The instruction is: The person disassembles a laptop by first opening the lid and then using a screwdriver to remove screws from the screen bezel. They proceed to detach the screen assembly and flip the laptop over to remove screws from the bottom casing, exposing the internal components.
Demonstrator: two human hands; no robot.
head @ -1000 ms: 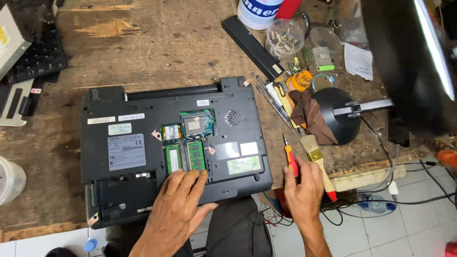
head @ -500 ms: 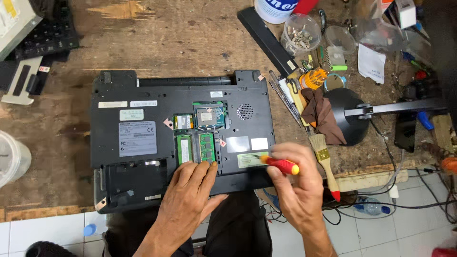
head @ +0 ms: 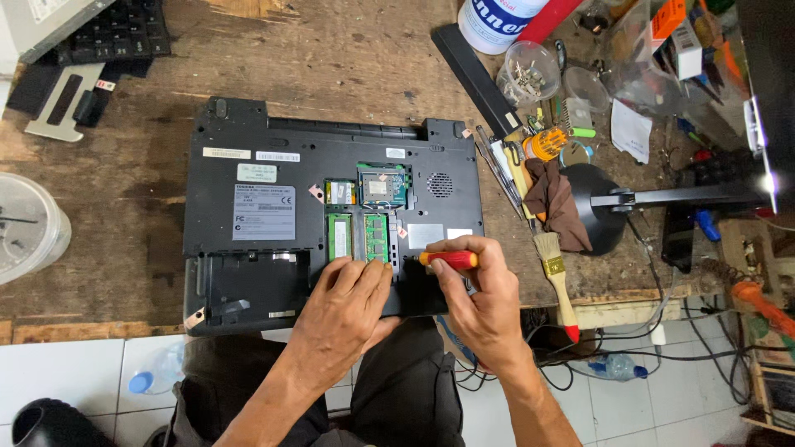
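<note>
A black laptop [head: 248,165] lies upside down on the worn wooden workbench [head: 331,58], its memory bay uncovered. Green memory modules [head: 358,237] and a small circuit card [head: 383,185] show in the opening. My left hand [head: 346,310] rests flat on the laptop's near edge, fingertips just below the memory modules. My right hand [head: 482,300] grips a red-handled screwdriver [head: 450,259], held roughly level with its tip pointing left towards the bay, close beside my left fingers.
A paintbrush [head: 556,281], brown cloth [head: 553,199] and a black desk lamp base [head: 609,207] lie to the right. A clear cup of screws [head: 528,73], small tools and boxes crowd the far right. A keyboard [head: 108,33] sits far left, a clear plastic tub [head: 29,228] at the left edge.
My right hand has carried the screwdriver from beside the laptop's right edge onto its base, next to my left hand. My left hand has stayed near the memory bay.
</note>
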